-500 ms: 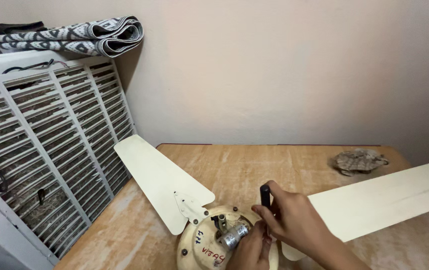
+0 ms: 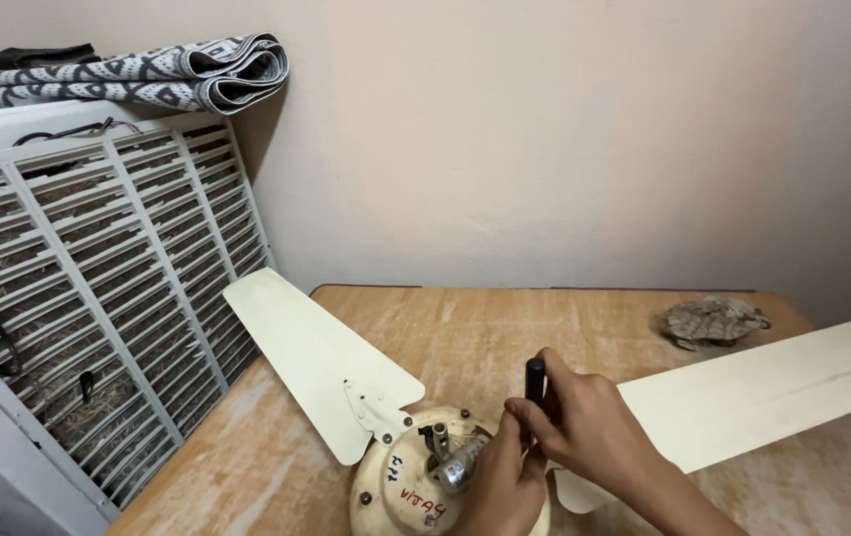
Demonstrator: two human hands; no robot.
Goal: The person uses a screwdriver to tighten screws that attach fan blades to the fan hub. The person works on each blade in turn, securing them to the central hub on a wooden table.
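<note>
Right hand (image 2: 589,432) gripping black tool (image 2: 535,380), fan motor (image 2: 415,476)

2 fan blades (image 2: 311,362) (cream), 1 rag (image 2: 711,321)

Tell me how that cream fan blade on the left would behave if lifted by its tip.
The left fan blade looks thin and long, so it would probably flex slightly. Its bracket joins the motor hub, so the hub's weight would likely drag along.

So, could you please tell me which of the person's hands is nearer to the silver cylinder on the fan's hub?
The left. The left hand lies right beside the silver cylinder, apparently touching it. The right hand, gripping a black tool handle, sits further right and above.
</note>
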